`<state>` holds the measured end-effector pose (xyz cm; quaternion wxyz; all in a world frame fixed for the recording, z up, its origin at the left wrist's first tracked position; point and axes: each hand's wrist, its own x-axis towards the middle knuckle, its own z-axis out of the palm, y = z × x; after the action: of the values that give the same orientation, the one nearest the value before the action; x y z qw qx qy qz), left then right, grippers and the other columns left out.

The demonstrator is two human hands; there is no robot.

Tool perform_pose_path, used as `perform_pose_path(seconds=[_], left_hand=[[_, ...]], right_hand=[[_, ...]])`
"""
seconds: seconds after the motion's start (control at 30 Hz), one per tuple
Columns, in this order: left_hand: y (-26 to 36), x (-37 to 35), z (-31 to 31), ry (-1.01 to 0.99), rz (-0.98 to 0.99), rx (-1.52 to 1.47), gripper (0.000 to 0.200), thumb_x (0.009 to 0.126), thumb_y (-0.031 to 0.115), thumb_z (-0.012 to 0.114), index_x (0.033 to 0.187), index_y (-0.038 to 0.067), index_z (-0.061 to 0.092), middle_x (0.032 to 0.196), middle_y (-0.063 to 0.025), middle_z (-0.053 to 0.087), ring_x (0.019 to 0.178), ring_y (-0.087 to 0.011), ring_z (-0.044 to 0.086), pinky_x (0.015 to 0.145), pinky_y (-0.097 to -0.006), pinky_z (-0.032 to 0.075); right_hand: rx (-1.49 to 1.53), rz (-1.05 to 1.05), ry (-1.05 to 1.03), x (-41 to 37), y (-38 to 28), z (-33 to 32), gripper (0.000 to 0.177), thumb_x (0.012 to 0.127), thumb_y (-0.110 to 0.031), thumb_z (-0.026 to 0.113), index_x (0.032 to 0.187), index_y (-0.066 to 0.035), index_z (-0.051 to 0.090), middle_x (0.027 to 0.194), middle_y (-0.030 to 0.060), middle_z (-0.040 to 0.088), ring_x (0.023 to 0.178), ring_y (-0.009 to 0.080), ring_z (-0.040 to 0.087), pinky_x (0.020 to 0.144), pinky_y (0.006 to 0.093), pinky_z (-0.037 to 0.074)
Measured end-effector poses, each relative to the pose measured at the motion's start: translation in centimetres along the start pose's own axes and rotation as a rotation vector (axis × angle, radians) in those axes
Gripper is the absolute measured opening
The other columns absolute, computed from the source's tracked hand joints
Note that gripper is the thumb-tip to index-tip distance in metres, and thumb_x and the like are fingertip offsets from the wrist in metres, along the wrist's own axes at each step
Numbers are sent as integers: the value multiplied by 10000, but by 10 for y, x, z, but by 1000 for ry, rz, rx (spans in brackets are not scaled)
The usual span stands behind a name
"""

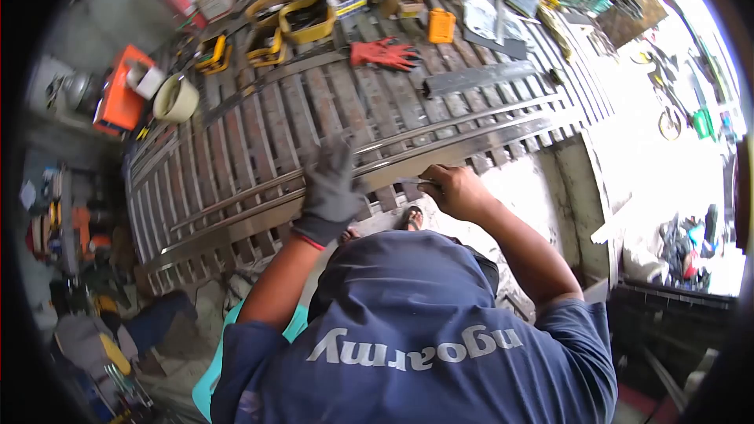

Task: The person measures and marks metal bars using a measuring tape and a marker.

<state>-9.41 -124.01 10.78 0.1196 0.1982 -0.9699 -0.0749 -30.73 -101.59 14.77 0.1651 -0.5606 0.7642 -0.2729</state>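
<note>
My left hand [331, 192], in a grey work glove with a red-edged cuff, reaches over the long shiny metal bars. Its fingers stretch out and look blurred, with nothing visibly gripped in them. A wide flat metal bar [463, 145] lies along the front of the slatted metal bench [298, 102], with thin metal rods [377, 143] beside it. Bare and closed, my right hand [462, 191] pinches a small thin metallic tool [408, 180] near the bar's front edge. Most of that tool is hidden by the fingers, and I cannot tell its kind.
Farther back on the bench lie a red glove [385, 54], an orange-yellow tool [441, 25], a dark metal channel [479, 78] and yellow bins [308, 20]. An orange box [124, 88] and a cream pot [176, 100] stand at left. A turquoise chair [216, 365] is behind, lower left.
</note>
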Motion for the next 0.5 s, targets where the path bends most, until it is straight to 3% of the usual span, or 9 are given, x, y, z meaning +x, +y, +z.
perform_pose_path(seconds=[0.03,0.1,0.17,0.27,0.3,0.5], left_hand=[[-32,-4,38,82,-36,-8,995,946,462,762,1752,125,285,1784,-145,379,1623,-442,355,1293,-657,225],[-74,-10,72,-8,-250,140,899,957,389,740,1727,156,339,1741,-170,433,1586,-456,397,1256,-646,325],[-121,-19,87,-71,-229,136,752,977,371,712,1650,128,482,1713,-177,463,1563,-459,419,1289,-633,302],[-153,-34,102,-253,-252,143,627,1006,393,676,1580,154,595,1656,-111,556,1582,-458,393,1307,-627,272],[-156,-35,102,-242,-274,18,611,1014,397,671,1567,146,610,1640,-118,572,1584,-460,388,1313,-614,267],[-169,-18,110,-236,-124,51,515,962,302,721,1427,81,719,1591,-127,607,1561,-461,411,1318,-611,263]], right_hand=[[-3,92,18,-13,11,1,222,1006,-268,739,1072,-57,717,891,218,741,851,467,732,747,561,573],[14,244,-22,-43,35,-2,236,1004,-272,746,1087,-52,719,878,231,736,849,474,730,749,564,573],[22,385,-38,-74,44,-13,243,1001,-272,755,1090,-46,737,893,225,756,865,460,739,771,542,586],[49,563,-13,-113,59,-22,226,996,-258,762,1076,-47,757,915,208,778,883,433,750,805,508,598],[55,588,17,-122,62,-23,227,996,-258,763,1078,-47,758,915,209,777,881,433,750,804,508,597],[21,657,97,-128,61,-21,224,1004,-262,756,1084,-53,762,911,210,769,872,433,745,798,512,590]])
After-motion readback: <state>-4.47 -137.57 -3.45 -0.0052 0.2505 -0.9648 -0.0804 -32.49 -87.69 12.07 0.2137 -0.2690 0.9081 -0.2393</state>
